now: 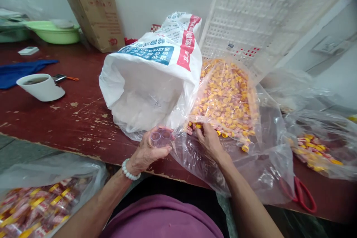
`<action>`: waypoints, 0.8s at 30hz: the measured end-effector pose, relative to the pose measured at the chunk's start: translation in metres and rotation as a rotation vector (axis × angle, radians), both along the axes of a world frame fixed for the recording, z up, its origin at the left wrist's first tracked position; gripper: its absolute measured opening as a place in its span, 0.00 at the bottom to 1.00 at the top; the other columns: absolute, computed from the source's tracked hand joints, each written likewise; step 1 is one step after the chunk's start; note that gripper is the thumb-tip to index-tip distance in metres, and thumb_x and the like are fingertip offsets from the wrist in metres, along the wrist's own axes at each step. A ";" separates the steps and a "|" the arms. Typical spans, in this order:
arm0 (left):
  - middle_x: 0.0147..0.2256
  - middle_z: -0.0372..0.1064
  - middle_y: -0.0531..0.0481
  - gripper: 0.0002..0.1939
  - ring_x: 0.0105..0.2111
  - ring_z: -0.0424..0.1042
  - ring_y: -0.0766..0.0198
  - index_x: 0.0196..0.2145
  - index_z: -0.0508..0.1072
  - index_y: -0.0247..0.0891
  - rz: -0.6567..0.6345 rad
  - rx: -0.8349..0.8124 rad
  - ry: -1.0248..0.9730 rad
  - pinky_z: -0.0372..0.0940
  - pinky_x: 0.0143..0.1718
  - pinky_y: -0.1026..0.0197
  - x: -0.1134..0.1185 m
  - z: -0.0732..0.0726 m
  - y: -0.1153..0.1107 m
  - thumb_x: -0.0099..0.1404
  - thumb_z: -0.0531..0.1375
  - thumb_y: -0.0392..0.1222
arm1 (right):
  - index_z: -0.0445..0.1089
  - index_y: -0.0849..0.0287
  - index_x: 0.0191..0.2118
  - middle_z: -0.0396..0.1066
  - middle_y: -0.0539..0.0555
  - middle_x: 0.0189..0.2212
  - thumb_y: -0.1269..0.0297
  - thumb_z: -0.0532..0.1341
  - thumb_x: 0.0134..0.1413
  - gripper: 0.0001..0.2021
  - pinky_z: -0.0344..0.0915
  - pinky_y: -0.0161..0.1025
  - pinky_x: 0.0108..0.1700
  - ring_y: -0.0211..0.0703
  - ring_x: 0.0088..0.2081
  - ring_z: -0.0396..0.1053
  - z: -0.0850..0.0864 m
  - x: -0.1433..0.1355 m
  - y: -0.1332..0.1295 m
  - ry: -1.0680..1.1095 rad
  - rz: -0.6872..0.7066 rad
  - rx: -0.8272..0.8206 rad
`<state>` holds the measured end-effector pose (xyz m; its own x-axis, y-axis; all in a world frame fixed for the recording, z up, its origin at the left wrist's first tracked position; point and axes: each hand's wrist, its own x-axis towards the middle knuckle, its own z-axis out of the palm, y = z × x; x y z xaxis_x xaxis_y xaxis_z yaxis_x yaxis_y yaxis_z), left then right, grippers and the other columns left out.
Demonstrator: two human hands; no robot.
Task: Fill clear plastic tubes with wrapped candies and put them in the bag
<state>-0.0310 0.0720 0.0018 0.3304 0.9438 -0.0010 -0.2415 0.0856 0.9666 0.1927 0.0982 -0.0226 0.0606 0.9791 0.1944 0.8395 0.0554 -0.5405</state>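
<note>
My left hand (149,148), with a white bead bracelet at the wrist, is closed around clear plastic containers (161,137) with round rims. How many it holds is hard to make out. My right hand (210,139) reaches into the mouth of a clear plastic bag (258,115). Its fingers are drawn together at the near edge of a heap of small yellow-and-red pieces (223,93); what they grip, if anything, is partly hidden. Behind my left hand, a white woven sack (150,78) with a plastic liner lies with its mouth facing me.
Red-handled scissors (304,195) lie at the table's right edge near another clear bag (318,148). Lower left, a bag holds yellow-capped containers (41,208). A white cup (41,87), green basin (54,31), cardboard box (97,18) and white plastic crate (251,18) stand around.
</note>
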 end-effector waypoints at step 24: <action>0.28 0.65 0.51 0.11 0.28 0.65 0.67 0.30 0.68 0.33 -0.262 -0.294 -0.149 0.62 0.28 0.66 0.027 0.012 -0.014 0.46 0.62 0.28 | 0.55 0.62 0.51 0.65 0.62 0.46 0.52 0.66 0.41 0.33 0.62 0.48 0.47 0.53 0.46 0.63 0.024 -0.036 -0.066 -0.028 0.389 0.325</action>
<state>-0.0041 0.0578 0.0142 0.5759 0.7946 -0.1922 -0.3103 0.4300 0.8478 0.1563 0.0327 0.0010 -0.3062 0.8165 0.4895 0.7370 0.5288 -0.4210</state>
